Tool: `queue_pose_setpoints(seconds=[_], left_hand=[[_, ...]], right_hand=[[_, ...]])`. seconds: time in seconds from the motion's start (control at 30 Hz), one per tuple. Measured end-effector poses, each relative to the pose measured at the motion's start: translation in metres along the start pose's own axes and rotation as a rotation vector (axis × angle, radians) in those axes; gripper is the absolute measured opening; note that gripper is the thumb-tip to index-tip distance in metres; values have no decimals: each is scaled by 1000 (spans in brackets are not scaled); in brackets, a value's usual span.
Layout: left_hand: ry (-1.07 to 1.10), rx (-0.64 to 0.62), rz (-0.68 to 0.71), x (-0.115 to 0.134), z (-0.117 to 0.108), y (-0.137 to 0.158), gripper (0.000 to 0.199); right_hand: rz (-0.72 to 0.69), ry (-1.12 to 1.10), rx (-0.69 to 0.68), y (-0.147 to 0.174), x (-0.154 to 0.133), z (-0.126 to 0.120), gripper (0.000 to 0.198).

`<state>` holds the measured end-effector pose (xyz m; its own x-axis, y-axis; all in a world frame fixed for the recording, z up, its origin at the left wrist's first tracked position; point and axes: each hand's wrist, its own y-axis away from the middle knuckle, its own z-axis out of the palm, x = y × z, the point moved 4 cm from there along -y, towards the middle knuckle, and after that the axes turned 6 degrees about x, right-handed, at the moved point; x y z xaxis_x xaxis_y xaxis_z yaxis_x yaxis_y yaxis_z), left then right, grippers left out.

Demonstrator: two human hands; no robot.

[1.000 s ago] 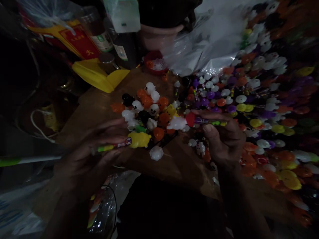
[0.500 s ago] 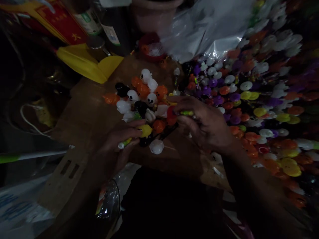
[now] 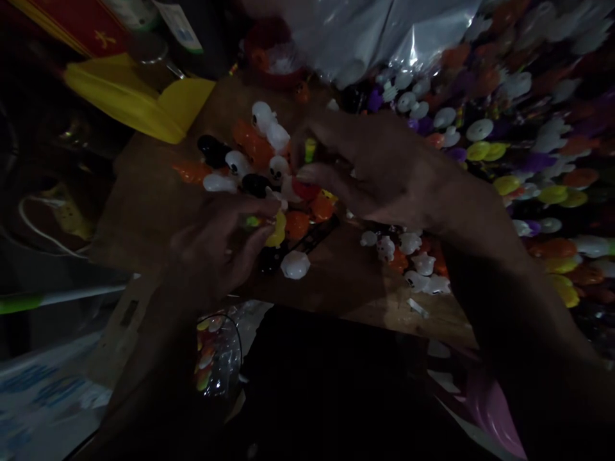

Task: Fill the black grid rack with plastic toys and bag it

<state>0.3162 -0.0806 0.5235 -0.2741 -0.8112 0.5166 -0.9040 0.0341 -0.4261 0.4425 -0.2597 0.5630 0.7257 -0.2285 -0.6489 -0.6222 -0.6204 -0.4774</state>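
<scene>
My left hand (image 3: 221, 240) is closed, with thumb and index finger pinching a small yellow figure (image 3: 277, 230). A short yellow-green piece (image 3: 253, 221) shows between those fingers. Above the pile, my right hand (image 3: 379, 169) is pinched around another small yellow-green piece (image 3: 310, 150); the rest of that piece is hidden by the fingers. Just below the right thumb sits a red round part (image 3: 305, 189). The pile between my hands has white ghost-faced figures (image 3: 278, 169), orange ones (image 3: 296, 226) and black ones (image 3: 214, 152). Nearer me lies a white faceted piece (image 3: 295, 264).
Many coloured plastic figures (image 3: 478, 150) are heaped at the right. White animal-like figures (image 3: 423, 263) lie under my right forearm. At the back are a red bowl (image 3: 288, 77), a clear plastic bag (image 3: 365, 38) and a yellow folded sheet (image 3: 129, 96). The board's front edge (image 3: 346, 315) faces me.
The view has shifted, so the pile appears higher and further left. My right hand has moved left and away from me, over the pile. My left hand still pinches the yellow figure.
</scene>
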Motion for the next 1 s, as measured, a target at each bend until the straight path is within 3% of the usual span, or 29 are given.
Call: queue_pose_setpoints(seconds=[0.1,0.27,0.47,0.63,0.7,0.87,1.0], left_hand=[[40,-4,-65,-3,-4,2,20],[116,-26,51,-1,-2,6,14],[-91,-144,294,0,13,13,28],[-168,-64,301,6,11,8,29],[-227,-73,259,7,9,9,28],[-293,-92,102,6,10,13,16],[-364,-99,146,10,17,3,14]], right_hand=[[-66,101,-191,-10,-7,-7,31],[-9,76,-141,-11,-14,-25,19],[120,-27,-234,-7,-7,-1,9],[-77,-16,-357,2,4,32,7],[-157,36,-389,9,7,38,15],[-284,350,-304,20,1,40,33],[-370,436,-270,21,-5,48,31]])
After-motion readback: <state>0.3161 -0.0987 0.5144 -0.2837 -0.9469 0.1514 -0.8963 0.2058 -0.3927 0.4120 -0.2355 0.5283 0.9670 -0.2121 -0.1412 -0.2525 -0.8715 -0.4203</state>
